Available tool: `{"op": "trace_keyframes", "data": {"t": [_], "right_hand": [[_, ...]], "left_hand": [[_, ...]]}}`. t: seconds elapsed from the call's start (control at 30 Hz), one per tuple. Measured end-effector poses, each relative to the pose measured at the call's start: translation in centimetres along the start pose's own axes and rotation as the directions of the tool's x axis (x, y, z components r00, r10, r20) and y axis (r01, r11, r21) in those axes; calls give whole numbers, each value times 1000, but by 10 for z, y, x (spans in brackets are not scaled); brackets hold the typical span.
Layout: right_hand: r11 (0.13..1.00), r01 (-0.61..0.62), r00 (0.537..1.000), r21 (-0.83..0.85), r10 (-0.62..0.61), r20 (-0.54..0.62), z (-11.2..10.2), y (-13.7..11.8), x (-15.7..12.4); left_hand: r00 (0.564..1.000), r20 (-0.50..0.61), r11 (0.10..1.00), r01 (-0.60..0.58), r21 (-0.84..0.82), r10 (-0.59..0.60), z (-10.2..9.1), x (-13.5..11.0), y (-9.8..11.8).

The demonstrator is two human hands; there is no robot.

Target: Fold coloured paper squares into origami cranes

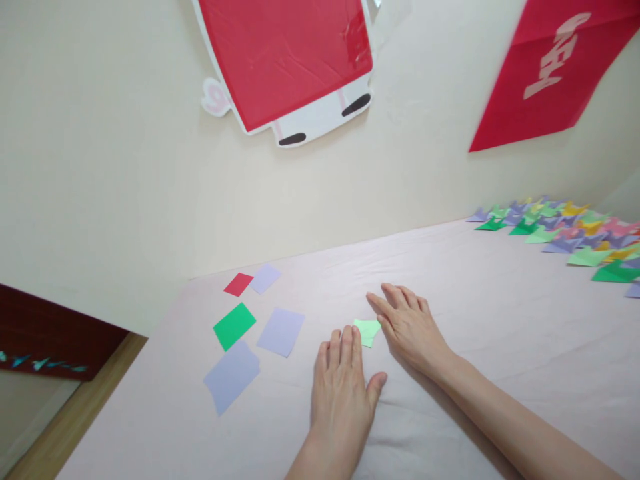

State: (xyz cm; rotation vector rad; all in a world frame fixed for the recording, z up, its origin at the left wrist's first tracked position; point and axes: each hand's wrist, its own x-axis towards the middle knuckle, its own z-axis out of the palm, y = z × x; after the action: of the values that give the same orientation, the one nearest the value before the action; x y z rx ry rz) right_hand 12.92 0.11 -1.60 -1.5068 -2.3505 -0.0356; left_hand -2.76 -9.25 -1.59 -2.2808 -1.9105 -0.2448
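Note:
A light green piece of folded paper [369,332] lies flat on the pale cloth surface, between my two hands. Stretched over its left side are the fingertips of my left hand [343,390], lying flat with the thumb held apart. My right hand [413,328] rests at the paper's right edge, fingers extended and pointing away to the left. Both hands are open and press or touch the paper's borders, so parts of its outline are hidden under the fingers.
Left of my hands lie a green sheet [235,327], a red sheet [239,285] and several lavender sheets [281,331]. Many colourful folded paper pieces [560,230] stand in rows at the right. Behind the cloth rises a pale wall [310,200] with red hangings [555,73].

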Motion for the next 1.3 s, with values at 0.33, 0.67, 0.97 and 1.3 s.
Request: {"op": "trace_keyframes", "data": {"t": [0.33, 0.67, 0.97, 1.3], "right_hand": [[774, 321, 937, 545, -345, -61, -6, 14, 3], [556, 43, 984, 830, -169, 63, -13, 2, 7], [812, 153, 979, 563, -202, 25, -20, -7, 10], [748, 271, 905, 606, -413, 106, -41, -2, -7]], "left_hand": [[993, -98, 996, 53, -75, -60, 8, -11, -2], [994, -3, 880, 93, -465, -107, -20, 8, -10], [995, -63, 868, 40, -494, -82, -20, 15, -13], [998, 41, 850, -12, -526, 39, -26, 13, -16]]}}
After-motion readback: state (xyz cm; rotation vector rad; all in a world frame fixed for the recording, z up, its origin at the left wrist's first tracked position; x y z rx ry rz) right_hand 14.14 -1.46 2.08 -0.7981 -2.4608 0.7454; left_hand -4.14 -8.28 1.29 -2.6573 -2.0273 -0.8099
